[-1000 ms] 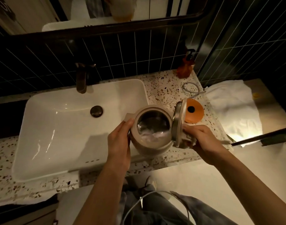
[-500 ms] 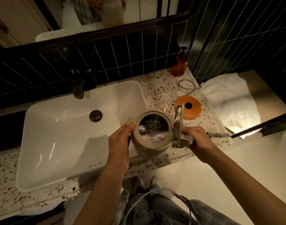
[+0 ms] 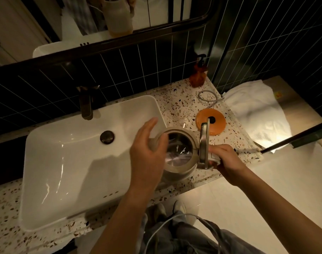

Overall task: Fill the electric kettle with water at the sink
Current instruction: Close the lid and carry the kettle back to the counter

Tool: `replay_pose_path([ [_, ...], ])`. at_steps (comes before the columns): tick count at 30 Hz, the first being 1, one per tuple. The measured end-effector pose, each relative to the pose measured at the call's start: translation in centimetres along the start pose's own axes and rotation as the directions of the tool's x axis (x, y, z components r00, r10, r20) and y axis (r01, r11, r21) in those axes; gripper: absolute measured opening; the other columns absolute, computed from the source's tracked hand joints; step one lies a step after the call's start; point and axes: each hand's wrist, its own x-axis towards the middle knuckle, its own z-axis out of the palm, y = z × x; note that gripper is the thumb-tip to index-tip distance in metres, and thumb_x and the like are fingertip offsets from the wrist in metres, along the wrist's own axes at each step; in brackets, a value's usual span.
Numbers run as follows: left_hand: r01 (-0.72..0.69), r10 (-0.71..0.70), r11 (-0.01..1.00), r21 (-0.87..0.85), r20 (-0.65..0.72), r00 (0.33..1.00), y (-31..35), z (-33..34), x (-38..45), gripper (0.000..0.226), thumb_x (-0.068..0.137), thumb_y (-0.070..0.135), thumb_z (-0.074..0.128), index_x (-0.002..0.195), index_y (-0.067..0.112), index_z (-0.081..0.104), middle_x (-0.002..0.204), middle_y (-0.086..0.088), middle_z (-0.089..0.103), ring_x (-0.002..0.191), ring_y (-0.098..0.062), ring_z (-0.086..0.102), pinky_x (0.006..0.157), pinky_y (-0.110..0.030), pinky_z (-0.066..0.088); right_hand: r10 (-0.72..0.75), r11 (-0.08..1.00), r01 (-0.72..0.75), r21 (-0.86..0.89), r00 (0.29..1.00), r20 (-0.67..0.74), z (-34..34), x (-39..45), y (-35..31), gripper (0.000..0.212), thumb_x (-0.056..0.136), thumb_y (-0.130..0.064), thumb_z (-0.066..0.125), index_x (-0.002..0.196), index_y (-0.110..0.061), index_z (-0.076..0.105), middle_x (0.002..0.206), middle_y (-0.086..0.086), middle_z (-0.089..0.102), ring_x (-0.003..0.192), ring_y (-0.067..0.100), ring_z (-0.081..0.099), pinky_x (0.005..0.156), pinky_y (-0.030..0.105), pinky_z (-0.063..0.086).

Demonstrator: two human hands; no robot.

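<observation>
A beige electric kettle (image 3: 182, 153) sits over the right rim of the white sink (image 3: 68, 162), its lid (image 3: 204, 145) standing upright and open, shiny inside showing. My right hand (image 3: 224, 158) grips the kettle's handle on its right side. My left hand (image 3: 147, 151) hovers just left of the kettle's spout with fingers spread, holding nothing. The dark faucet (image 3: 86, 105) stands at the sink's back edge, with no water running. The drain plug (image 3: 107, 137) lies below the faucet.
The orange kettle base (image 3: 216, 121) rests on the terrazzo counter (image 3: 176, 105) right of the sink, with a coiled cord (image 3: 207, 98) behind it. An amber soap pump bottle (image 3: 197, 75) stands in the back corner. White towel (image 3: 255, 110) lies to the right. Mirror above.
My left hand has let go of the kettle's left side and lifted, fingers spreading. My right hand keeps the handle; the kettle stays near the sink's right rim.
</observation>
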Motion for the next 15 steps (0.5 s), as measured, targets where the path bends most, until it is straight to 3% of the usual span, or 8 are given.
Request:
replay_pose_path([
  [2, -0.117, 0.113, 0.993, 0.019, 0.147, 0.983, 1.5, 1.3, -0.1, 0.047, 0.095, 0.036, 0.054, 0.14, 0.025, 0.048, 0.147, 0.003, 0.048, 0.126, 0.002, 0.048, 0.106, -0.023, 0.043, -0.007, 1.0, 0.007, -0.014, 1.0, 0.008, 0.1, 0.0, -0.2, 0.036, 0.088, -0.02, 0.054, 0.059, -0.013, 0.074, 0.058, 0.003, 0.066, 0.054, 0.012, 0.062, 0.054, 0.023, 0.047],
  [4, -0.202, 0.177, 0.977, 0.063, 0.277, 0.944, 2.6, 2.5, 0.0, 0.055, 0.092, 0.052, 0.041, 0.141, 0.026, 0.047, 0.149, 0.004, 0.047, 0.136, -0.01, 0.043, 0.111, -0.043, 0.04, -0.022, 0.999, 0.022, -0.023, 1.0, 0.01, 0.2, -0.1, -0.2, 0.031, 0.083, -0.028, 0.059, 0.062, -0.011, 0.074, 0.063, 0.007, 0.068, 0.06, 0.018, 0.064, 0.058, 0.028, 0.051],
  [8, -0.301, 0.229, 0.948, 0.108, 0.427, 0.875, 3.9, 3.5, -0.2, 0.077, 0.084, 0.075, 0.032, 0.144, 0.028, 0.043, 0.151, 0.007, 0.045, 0.138, -0.006, 0.038, 0.114, -0.046, 0.033, -0.042, 0.999, 0.043, 0.01, 0.999, -0.01, 0.0, 0.1, 0.3, 0.042, 0.084, -0.034, 0.055, 0.085, 0.004, 0.072, 0.084, 0.026, 0.07, 0.075, 0.036, 0.067, 0.066, 0.04, 0.055],
  [10, -0.309, 0.22, 0.943, 0.125, 0.465, 0.858, 4.0, 3.7, -0.2, 0.074, 0.085, 0.069, 0.045, 0.147, 0.03, 0.037, 0.151, 0.007, 0.045, 0.136, -0.009, 0.042, 0.112, -0.049, 0.035, -0.043, 0.999, 0.043, -0.008, 0.999, -0.003, 0.1, 0.1, 0.2, 0.04, 0.091, -0.028, 0.051, 0.092, 0.008, 0.068, 0.081, 0.019, 0.072, 0.073, 0.03, 0.069, 0.061, 0.034, 0.054],
  [12, -0.324, 0.226, 0.936, 0.136, 0.474, 0.851, 3.9, 3.7, -0.1, 0.066, 0.087, 0.051, 0.055, 0.147, 0.033, 0.034, 0.144, 0.006, 0.052, 0.125, -0.012, 0.053, 0.107, -0.049, 0.042, -0.039, 0.999, 0.04, -0.026, 0.999, 0.009, 0.2, 0.0, 0.1, 0.032, 0.094, -0.013, 0.046, 0.081, 0.002, 0.071, 0.068, 0.005, 0.072, 0.065, 0.017, 0.069, 0.057, 0.026, 0.053],
  [15, -0.372, 0.263, 0.916, 0.151, 0.473, 0.841, 3.8, 3.2, 0.3, 0.059, 0.086, 0.038, 0.059, 0.141, 0.026, 0.042, 0.125, 0.004, 0.062, 0.105, -0.013, 0.059, 0.092, -0.043, 0.051, -0.034, 0.999, 0.034, 0.017, 0.999, -0.01, 0.4, -0.2, -0.2, 0.045, 0.093, -0.006, 0.044, 0.061, -0.013, 0.074, 0.058, -0.001, 0.07, 0.056, 0.009, 0.067, 0.052, 0.019, 0.05],
])
